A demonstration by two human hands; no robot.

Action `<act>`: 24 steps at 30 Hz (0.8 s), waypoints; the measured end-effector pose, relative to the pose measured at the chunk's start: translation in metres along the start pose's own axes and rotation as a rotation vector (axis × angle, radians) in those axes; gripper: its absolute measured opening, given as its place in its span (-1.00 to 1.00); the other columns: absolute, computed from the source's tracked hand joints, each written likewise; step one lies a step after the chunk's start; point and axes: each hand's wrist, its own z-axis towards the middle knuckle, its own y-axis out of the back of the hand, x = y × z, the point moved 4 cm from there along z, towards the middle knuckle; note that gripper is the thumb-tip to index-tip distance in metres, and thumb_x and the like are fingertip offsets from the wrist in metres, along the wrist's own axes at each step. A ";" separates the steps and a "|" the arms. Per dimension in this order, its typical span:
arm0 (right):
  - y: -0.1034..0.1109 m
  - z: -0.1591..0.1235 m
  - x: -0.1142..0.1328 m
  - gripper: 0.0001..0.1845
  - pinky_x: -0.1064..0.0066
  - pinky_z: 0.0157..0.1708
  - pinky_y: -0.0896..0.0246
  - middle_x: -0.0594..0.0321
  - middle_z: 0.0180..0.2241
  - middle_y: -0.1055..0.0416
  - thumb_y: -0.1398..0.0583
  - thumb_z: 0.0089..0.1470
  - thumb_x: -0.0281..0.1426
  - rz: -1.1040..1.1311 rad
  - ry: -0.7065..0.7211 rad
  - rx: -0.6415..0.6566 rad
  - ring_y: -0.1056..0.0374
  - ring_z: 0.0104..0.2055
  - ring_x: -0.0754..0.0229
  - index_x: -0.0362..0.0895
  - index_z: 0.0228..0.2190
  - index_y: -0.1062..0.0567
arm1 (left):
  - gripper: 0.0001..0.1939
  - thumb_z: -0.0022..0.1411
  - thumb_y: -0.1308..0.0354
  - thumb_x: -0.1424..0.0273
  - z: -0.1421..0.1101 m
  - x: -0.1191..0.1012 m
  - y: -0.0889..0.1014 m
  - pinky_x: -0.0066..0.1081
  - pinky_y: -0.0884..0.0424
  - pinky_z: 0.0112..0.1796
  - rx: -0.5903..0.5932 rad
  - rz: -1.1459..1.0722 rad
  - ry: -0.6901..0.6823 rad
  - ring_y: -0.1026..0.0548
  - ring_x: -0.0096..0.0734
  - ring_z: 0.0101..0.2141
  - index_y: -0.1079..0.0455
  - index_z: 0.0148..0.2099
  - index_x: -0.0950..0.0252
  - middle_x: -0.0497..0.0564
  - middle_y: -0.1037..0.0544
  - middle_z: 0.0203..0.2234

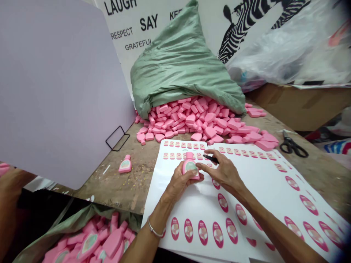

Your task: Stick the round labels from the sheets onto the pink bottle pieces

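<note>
My left hand (179, 182) is closed around a small pink toy bottle (189, 156) with a pale green label on its front. My right hand (223, 171) holds a slim, dark pointed tool (210, 158) between its fingers; its exact kind is hard to make out. The right thumb reaches to the edge of the bottle's label. Both hands are above white sticker sheets (196, 210) printed with rows of pink oval and small labels. Another labelled pink bottle (125, 165) lies on the table to the left.
A green sack (186, 62) spills a heap of pink bottles (192, 117) at the back. Scissors (293, 146) lie at right, near a cardboard box (298, 106). A pale panel (63, 84) stands left, with another person's arm (12, 204) beyond. Below, an open sack (41, 235) holds labelled bottles.
</note>
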 end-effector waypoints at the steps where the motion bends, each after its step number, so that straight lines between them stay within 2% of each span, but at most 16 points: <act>1: -0.003 0.000 0.001 -0.33 0.12 -0.13 -0.27 0.09 -0.12 -0.45 -0.32 -0.22 -0.03 0.065 -0.007 0.030 -0.39 -0.11 -0.03 -0.05 -0.07 -0.39 | -0.65 0.02 -0.27 0.43 -0.002 0.000 -0.003 -0.30 -0.45 -0.19 0.013 0.001 0.009 -0.52 -0.40 -0.38 -0.31 -0.13 0.38 0.02 -0.49 -0.39; 4: -0.019 0.001 0.002 -0.28 0.21 -0.10 -0.29 0.08 -0.05 -0.40 -0.31 -0.21 -0.05 0.269 -0.052 0.203 -0.35 -0.04 0.00 -0.08 -0.02 -0.34 | -0.67 0.04 -0.25 0.45 -0.012 -0.001 -0.010 -0.29 -0.45 -0.19 0.074 0.007 0.021 -0.51 -0.41 -0.36 -0.31 -0.12 0.36 0.03 -0.48 -0.35; 8: -0.035 0.000 -0.003 -0.36 0.27 -0.23 -0.31 0.15 -0.24 -0.45 -0.25 -0.14 0.00 0.385 -0.168 0.468 -0.37 -0.20 0.06 -0.13 -0.09 -0.41 | -0.62 0.05 -0.25 0.41 -0.027 -0.002 -0.005 -0.23 -0.46 -0.22 0.117 0.042 0.007 -0.52 -0.38 -0.41 -0.30 -0.07 0.36 0.06 -0.49 -0.33; 9: -0.034 0.001 -0.005 -0.37 0.29 -0.27 -0.30 0.17 -0.29 -0.45 -0.23 -0.12 0.01 0.384 -0.202 0.477 -0.37 -0.25 0.09 -0.14 -0.10 -0.42 | -0.63 0.05 -0.25 0.41 -0.031 -0.003 -0.001 -0.24 -0.47 -0.23 0.115 0.041 0.006 -0.52 -0.37 -0.42 -0.30 -0.08 0.36 0.06 -0.49 -0.34; 11: -0.029 0.003 -0.010 -0.40 0.32 -0.35 -0.27 0.20 -0.35 -0.43 -0.20 -0.09 0.03 0.347 -0.252 0.402 -0.34 -0.34 0.14 -0.13 -0.12 -0.44 | -0.68 0.06 -0.24 0.42 -0.038 -0.007 0.008 -0.26 -0.47 -0.24 0.084 0.013 -0.007 -0.52 -0.37 -0.41 -0.31 -0.12 0.38 0.08 -0.50 -0.34; 14: -0.025 0.000 -0.005 -0.38 0.33 -0.41 -0.24 0.22 -0.42 -0.40 -0.23 -0.14 0.01 0.308 -0.234 0.299 -0.32 -0.39 0.15 -0.13 -0.12 -0.44 | -0.74 0.14 -0.19 0.34 -0.043 -0.016 0.021 -0.25 -0.47 -0.22 0.008 -0.062 -0.044 -0.50 -0.40 -0.40 -0.33 -0.18 0.40 0.13 -0.50 -0.31; 17: -0.035 -0.015 0.013 -0.34 0.28 -0.32 -0.33 0.13 -0.24 -0.44 -0.32 -0.24 -0.05 0.354 -0.194 0.341 -0.39 -0.22 0.04 -0.09 -0.09 -0.41 | -0.67 0.22 -0.10 0.19 -0.043 -0.019 0.025 -0.21 -0.48 -0.23 -0.052 -0.106 -0.067 -0.50 -0.37 -0.38 -0.34 -0.18 0.41 0.11 -0.50 -0.35; 20: -0.047 -0.030 0.030 -0.29 0.18 -0.11 -0.32 0.09 -0.01 -0.36 -0.35 -0.27 -0.08 0.349 -0.177 0.400 -0.33 0.00 -0.04 -0.03 -0.04 -0.36 | -0.63 0.23 -0.08 0.14 -0.045 -0.018 0.024 -0.28 -0.48 -0.25 -0.082 -0.062 -0.111 -0.51 -0.35 -0.36 -0.34 -0.18 0.40 0.11 -0.51 -0.35; 24: -0.051 -0.034 0.033 -0.27 0.13 -0.04 -0.29 0.06 0.05 -0.32 -0.33 -0.24 -0.07 0.291 -0.188 0.467 -0.28 0.08 -0.07 -0.02 -0.01 -0.33 | -0.60 0.20 -0.09 0.11 -0.050 -0.013 0.033 -0.34 -0.48 -0.32 -0.116 -0.044 -0.071 -0.51 -0.35 -0.38 -0.33 -0.15 0.38 0.12 -0.53 -0.36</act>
